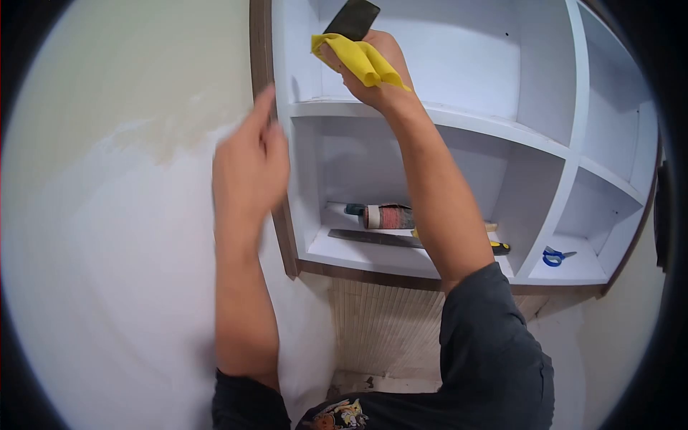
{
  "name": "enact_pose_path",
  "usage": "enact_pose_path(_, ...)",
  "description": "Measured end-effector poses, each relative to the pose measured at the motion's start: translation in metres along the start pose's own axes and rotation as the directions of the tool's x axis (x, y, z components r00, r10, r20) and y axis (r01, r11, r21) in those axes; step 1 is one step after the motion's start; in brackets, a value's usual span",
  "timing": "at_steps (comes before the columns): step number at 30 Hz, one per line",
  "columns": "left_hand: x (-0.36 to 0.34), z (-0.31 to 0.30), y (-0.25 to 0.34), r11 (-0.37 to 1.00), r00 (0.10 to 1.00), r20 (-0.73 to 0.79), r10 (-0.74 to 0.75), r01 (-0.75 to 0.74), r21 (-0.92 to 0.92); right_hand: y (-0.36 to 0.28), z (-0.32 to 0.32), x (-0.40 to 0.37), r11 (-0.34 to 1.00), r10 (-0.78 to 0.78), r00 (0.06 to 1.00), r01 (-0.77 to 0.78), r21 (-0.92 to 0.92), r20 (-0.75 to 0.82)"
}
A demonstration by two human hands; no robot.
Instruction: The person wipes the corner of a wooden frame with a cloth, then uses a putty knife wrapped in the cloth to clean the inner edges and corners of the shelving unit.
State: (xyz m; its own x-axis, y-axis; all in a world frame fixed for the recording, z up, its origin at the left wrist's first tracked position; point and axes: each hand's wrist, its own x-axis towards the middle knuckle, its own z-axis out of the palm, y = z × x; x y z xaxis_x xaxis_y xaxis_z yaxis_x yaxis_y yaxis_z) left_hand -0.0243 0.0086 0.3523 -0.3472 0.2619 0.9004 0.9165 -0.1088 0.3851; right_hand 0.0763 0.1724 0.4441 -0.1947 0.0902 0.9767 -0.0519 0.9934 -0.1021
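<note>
My right hand (373, 61) is raised in front of the upper left compartment, its fingers closed around a folded yellow cloth (355, 59). A dark, flat rectangular piece (352, 19) sticks up from the same grip; its lower end is hidden by the cloth and fingers. My left hand (251, 161), smeared by motion, is beside the cabinet's left edge. Its index finger points up along the brown wood trim (262, 50), with the thumb apart from it, and nothing shows in this hand.
The white shelf unit (487, 127) has several compartments. In the lower left one lie a red-and-grey cylindrical roll (387, 217) and a long flat blade-like tool (376, 238), partly behind my right forearm. Blue-handled scissors (553, 256) rest at lower right. A patchy wall (107, 236) stands left.
</note>
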Motion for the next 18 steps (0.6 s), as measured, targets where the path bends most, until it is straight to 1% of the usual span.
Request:
enact_pose_path(1, 0.03, 0.007, -0.001, 0.995, 0.998, -0.015, 0.055, -0.053, 0.084, 0.007, -0.003, -0.001, 1.0, 0.011, 1.0, -0.011, -0.018, 0.004)
enact_pose_path(3, 0.085, 0.017, -0.001, 0.91, 0.991, 0.013, 0.131, -0.126, 0.395, 0.021, -0.007, -0.007, 0.998, 0.038, 0.999, -0.038, -0.052, 0.01)
enact_pose_path(5, 0.124, 0.021, 0.005, 0.8, 0.992, 0.039, 0.122, -0.121, 0.588, 0.022, -0.012, -0.01, 0.997, 0.065, 0.998, -0.065, 0.028, 0.012)
enact_pose_path(6, 0.134, 0.02, 0.006, 0.767, 0.993, 0.09, 0.078, -0.117, 0.63, 0.023, -0.013, -0.01, 0.994, 0.081, 0.997, -0.081, 0.07, 0.015)
enact_pose_path(8, 0.145, 0.018, 0.012, 0.69, 0.982, 0.186, -0.018, -0.122, 0.713, 0.028, -0.011, -0.011, 0.995, 0.028, 0.999, -0.024, 0.098, -0.034)
enact_pose_path(9, 0.142, 0.02, 0.014, 0.646, 0.979, 0.201, -0.032, -0.133, 0.752, 0.028, -0.01, -0.01, 0.994, -0.003, 0.998, 0.009, 0.106, -0.061)
enact_pose_path(11, 0.125, 0.023, 0.018, 0.559, 0.973, 0.221, -0.073, -0.144, 0.817, 0.027, -0.009, -0.012, 0.992, 0.015, 0.997, -0.007, 0.122, -0.069)
enact_pose_path(13, 0.099, 0.027, 0.019, 0.519, 0.959, 0.244, -0.143, -0.137, 0.844, 0.03, -0.006, -0.012, 0.993, 0.013, 0.998, -0.005, 0.114, -0.069)
enact_pose_path(14, 0.083, 0.029, 0.018, 0.497, 0.951, 0.253, -0.179, -0.135, 0.857, 0.031, -0.005, -0.012, 0.993, -0.014, 0.997, 0.023, 0.117, -0.075)
enact_pose_path(16, 0.048, 0.031, 0.015, 0.507, 0.914, 0.32, -0.249, -0.159, 0.847, 0.034, -0.007, -0.011, 0.99, -0.072, 0.993, 0.082, 0.116, -0.091)
enact_pose_path(17, 0.027, 0.033, 0.009, 0.552, 0.901, 0.336, -0.276, -0.138, 0.823, 0.034, -0.009, -0.012, 0.988, -0.05, 0.997, 0.059, 0.143, -0.065)
enact_pose_path(18, 0.005, 0.031, 0.006, 0.583, 0.87, 0.41, -0.275, -0.188, 0.79, 0.033, -0.012, -0.012, 0.985, -0.029, 0.999, 0.035, 0.166, -0.038)
